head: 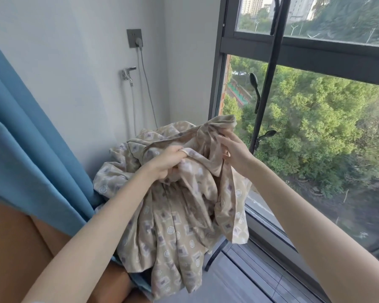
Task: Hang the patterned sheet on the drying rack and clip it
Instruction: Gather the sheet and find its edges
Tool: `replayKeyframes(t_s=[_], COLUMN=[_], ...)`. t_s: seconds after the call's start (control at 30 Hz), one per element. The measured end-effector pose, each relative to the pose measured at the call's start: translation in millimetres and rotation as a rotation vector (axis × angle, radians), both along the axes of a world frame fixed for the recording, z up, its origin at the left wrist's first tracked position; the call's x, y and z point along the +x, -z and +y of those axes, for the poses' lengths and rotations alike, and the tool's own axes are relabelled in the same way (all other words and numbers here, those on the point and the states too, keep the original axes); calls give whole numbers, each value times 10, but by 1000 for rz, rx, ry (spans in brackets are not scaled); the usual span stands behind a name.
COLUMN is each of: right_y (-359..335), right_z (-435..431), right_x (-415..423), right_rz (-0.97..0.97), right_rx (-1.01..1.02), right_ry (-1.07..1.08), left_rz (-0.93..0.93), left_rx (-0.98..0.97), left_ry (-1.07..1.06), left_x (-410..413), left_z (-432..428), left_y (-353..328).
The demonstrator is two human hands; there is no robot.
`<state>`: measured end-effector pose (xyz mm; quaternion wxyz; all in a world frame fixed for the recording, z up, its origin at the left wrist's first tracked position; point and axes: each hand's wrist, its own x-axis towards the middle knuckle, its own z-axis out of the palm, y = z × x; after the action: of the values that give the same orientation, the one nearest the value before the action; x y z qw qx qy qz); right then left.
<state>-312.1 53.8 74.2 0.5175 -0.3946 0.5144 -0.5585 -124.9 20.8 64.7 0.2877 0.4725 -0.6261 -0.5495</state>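
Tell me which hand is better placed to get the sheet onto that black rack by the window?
Probably the right hand: it pinches the patterned sheet at its raised part, closer to the black rack pole. The left hand grips the sheet farther away, nearer the blue curtain.

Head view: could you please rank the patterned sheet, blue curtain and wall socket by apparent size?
Largest: patterned sheet and blue curtain, too alike to rank, the curtain being cropped by the frame.
Smallest: wall socket.
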Motion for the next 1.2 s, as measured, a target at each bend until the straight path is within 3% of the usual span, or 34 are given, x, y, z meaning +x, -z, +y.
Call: replayKeyframes(t_s=[0.1,0.17,0.43,0.6,0.77,0.9,1.03,1.13,1.2], right_y=[29,82,412,811,876,832,858,999,1194], right_z=[183,360,895,932,959,995,1010,1038,1065], right_x=[-96,-152,-351,-177,-250,-190,-124,-231,-357], right_rz=[389,459,798,987,951,902,852,826,876], right_rx=[-9,-32,47,-67,-54,-149,-205,-112,-30], right_ry=[169,180,-277,-138,-35,44,40,-71,-19], left_rz=[166,229,239,345,349,115,-4,-23,3], left_rx=[170,237,324,351,212,101,98,52,39], left_ry=[-67,-57,13,-9,-91,128,34,-6,17], left_x=[-107,-148,-428,-502,-380,-337,-433,-418,-396], left_z=[-3,-9,54,55,74,235,352,328,318], left_y=[-36,-12,163,164,317,518,658,711,693])
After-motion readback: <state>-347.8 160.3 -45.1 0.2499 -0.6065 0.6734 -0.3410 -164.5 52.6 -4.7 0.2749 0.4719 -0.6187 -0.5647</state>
